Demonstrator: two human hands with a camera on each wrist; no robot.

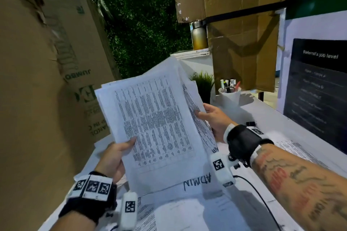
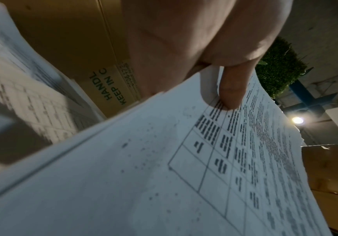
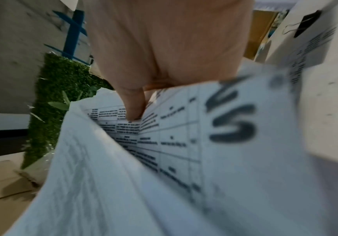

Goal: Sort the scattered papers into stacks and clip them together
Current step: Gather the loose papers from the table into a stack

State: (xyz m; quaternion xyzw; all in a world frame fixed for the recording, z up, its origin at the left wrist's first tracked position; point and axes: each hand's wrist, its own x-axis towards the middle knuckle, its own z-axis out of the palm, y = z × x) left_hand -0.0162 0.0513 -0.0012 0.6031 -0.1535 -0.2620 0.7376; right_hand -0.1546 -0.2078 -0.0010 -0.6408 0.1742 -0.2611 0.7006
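A tall cardboard box [image 1: 37, 80] stands at the far left, hard against the white tabletop [image 1: 266, 114]; behind it a wall of green foliage [image 1: 142, 24] fills the far middle. The left hand [image 1: 114, 157] grips the near-left edge of a sheaf of papers [image 1: 155, 124] raised above the tabletop, thumb [image 2: 231, 92] pressed on the printed table of the top sheet, the other digits hidden beneath; the sheaf tilts up and away, its sheets fanned unevenly. Loose sheets [image 1: 187, 210] lie flat below it on the near tabletop, one marked ADMIN by hand. The right hand [image 1: 214, 116] grasps the sheaf's right side, thumb [image 3: 133, 105] tucked between sheets, parting them. Beyond that hand stand a small potted plant [image 1: 203, 84] and a white cup [image 1: 230, 97] of pens; a metal bottle [image 1: 199, 35] sits on a ledge farther back, under more cardboard [image 1: 242, 43]. A black binder clip [image 1: 250, 123] lies on the tabletop just right of the right hand; a second [image 3: 307, 24] is fastened on a stack at the right. A dark sign [image 1: 317, 90] leans at the far right.
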